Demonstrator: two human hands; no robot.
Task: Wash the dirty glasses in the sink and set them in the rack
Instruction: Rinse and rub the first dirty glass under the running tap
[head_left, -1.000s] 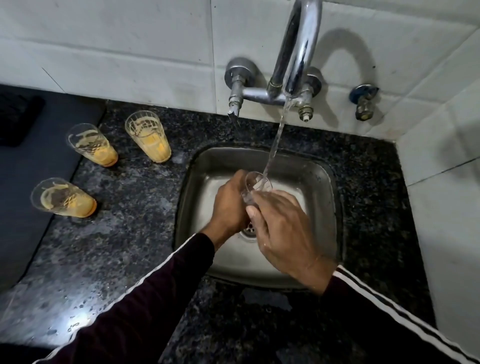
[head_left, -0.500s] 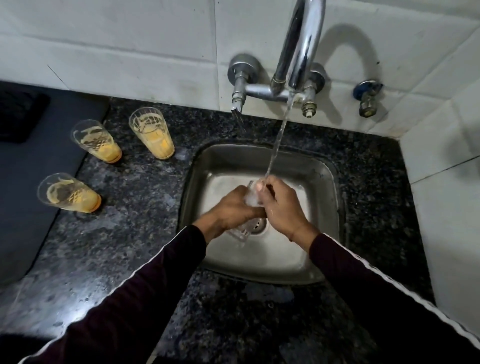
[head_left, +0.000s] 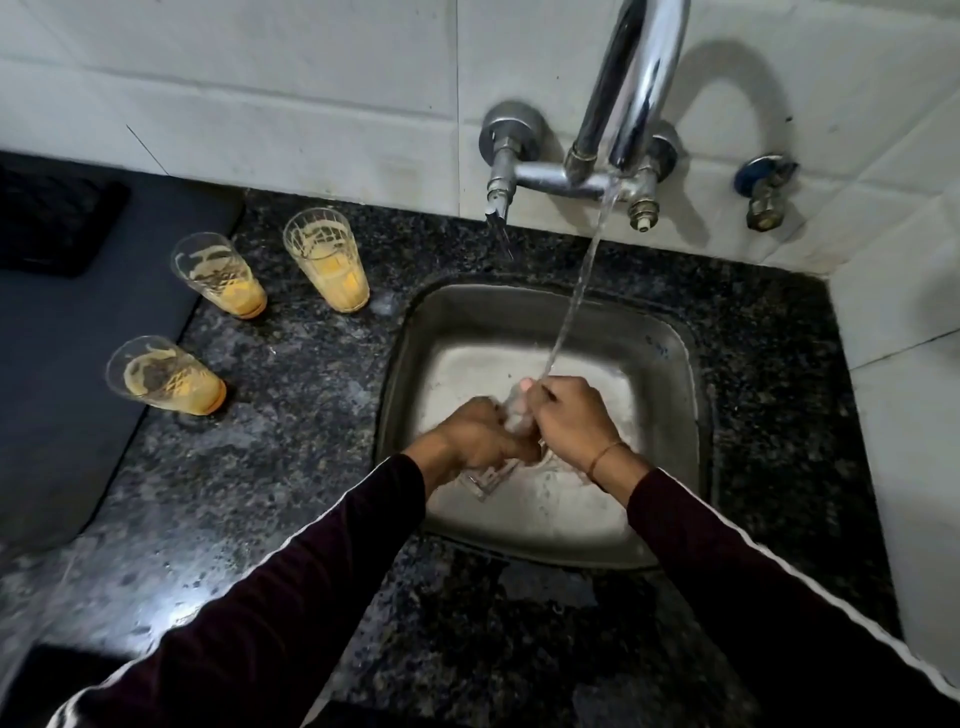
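Head view: looks down on a steel sink (head_left: 415, 395) set in a dark speckled granite surface (head_left: 291, 426).
Glass being washed: a clear glass (head_left: 511, 415) lies tilted over the sink basin, held between both hands; its patterned base (head_left: 488, 478) pokes out below the left hand, and its upper part is mostly hidden by fingers.
Left hand: the left hand (head_left: 478, 441) is curled round the lower part of the glass.
Right hand: the right hand (head_left: 571, 421) is curled round the upper end of the glass, with a thin band at its wrist.
Water: a stream (head_left: 582, 280) falls from the chrome tap (head_left: 628, 93) and lands where the right hand meets the glass.
Dirty glasses: three stand upright on the surface left of the sink, each with orange residue at the bottom and streaks up the wall: one nearest the sink (head_left: 327, 260), one just left of it (head_left: 218, 275), and one nearer the person (head_left: 166, 376), beside the edge of a dark mat (head_left: 78, 374).
Wall: white tiles (head_left: 260, 88) behind, with a small blue-handled valve (head_left: 763, 187) right of the tap.
Sleeves: dark maroon with a white stripe (head_left: 291, 582).
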